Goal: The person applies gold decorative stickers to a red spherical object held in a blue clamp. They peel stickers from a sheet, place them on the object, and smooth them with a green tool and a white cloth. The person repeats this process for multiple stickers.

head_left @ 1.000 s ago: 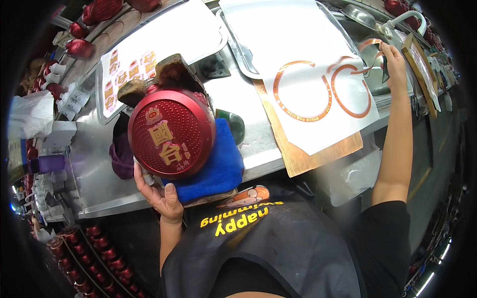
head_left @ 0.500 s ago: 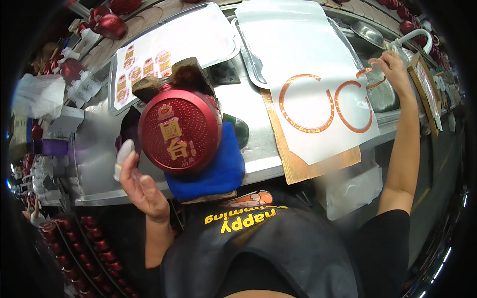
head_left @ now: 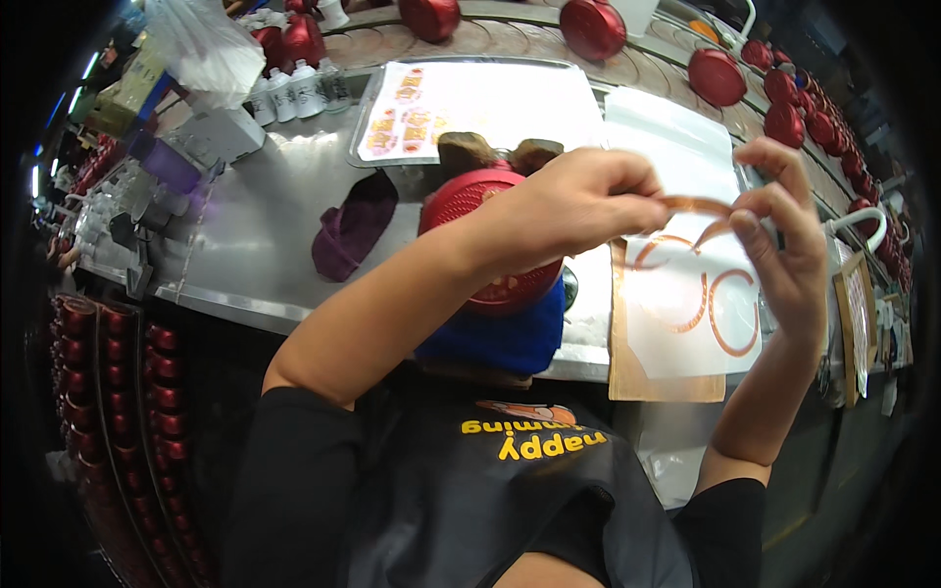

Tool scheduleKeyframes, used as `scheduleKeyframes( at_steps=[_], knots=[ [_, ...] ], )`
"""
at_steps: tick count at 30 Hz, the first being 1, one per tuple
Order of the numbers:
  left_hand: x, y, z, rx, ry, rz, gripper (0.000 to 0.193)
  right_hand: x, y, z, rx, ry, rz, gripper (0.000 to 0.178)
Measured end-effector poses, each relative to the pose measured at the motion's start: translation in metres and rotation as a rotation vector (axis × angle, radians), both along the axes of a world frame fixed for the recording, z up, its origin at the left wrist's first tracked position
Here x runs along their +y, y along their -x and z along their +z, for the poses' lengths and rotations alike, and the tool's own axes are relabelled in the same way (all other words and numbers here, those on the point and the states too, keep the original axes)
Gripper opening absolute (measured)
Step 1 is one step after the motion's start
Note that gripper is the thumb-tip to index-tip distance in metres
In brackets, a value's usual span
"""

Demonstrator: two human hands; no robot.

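Left hand and right hand pinch a loose orange decal strip, centre right; arc decals remain on the white sheet.

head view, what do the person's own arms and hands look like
The left hand and right hand are both bare, with no gloves visible. The left forearm and right forearm are uncovered too, below plain black short sleeves.

Glossy film-like strip, smooth paper sheet, shiny metal counter, blue cloth, wooden board
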State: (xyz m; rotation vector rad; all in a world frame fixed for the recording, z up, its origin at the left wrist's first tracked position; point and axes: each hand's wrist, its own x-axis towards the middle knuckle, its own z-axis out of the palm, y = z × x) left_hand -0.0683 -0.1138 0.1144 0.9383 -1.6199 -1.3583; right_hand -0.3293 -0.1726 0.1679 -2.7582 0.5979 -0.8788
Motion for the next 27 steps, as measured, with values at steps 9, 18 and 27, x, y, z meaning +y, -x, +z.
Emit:
scheduleKeyframes(
  at_steps=[9, 18, 27],
  knots=[
    [0.071, -0.083, 0.004, -0.047, -0.339, 0.358, 0.014, 0.016, -0.092, -0.085, -0.261, -0.546, 0.059, 0.021],
    [0.04, -0.095, -0.051, -0.526, 0.263, 0.781, 0.02, 0.015, -0.14, -0.109, -0.222, -0.278, -0.14, 0.018],
    [0.027, -0.085, -0.049, -0.56, 0.459, 0.67, 0.022, 0.023, -0.115, -0.11, -0.148, -0.34, -0.19, 0.012]
  ],
)
